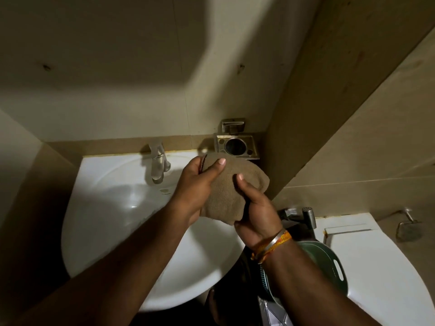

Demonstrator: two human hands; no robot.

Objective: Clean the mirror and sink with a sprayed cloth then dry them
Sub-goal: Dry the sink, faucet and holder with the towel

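A brown cloth [226, 184] is bunched between both my hands above the right side of the white sink [98, 208]. My left hand [197, 184] grips its upper left edge, thumb on top. Gripping the lower right part is my right hand [256, 212], which wears orange bands at the wrist. The steel tap [157, 164] stands at the back of the basin, left of the cloth. No mirror is visible in this view; only pale wall shows above the sink.
A steel wall holder [237, 144] with a round opening hangs just behind the cloth. To the right are a second steel tap [303, 216], a green plastic tub [329, 267] and a white toilet cistern lid [381, 267]. A tiled wall corner [306, 114] juts out on the right.
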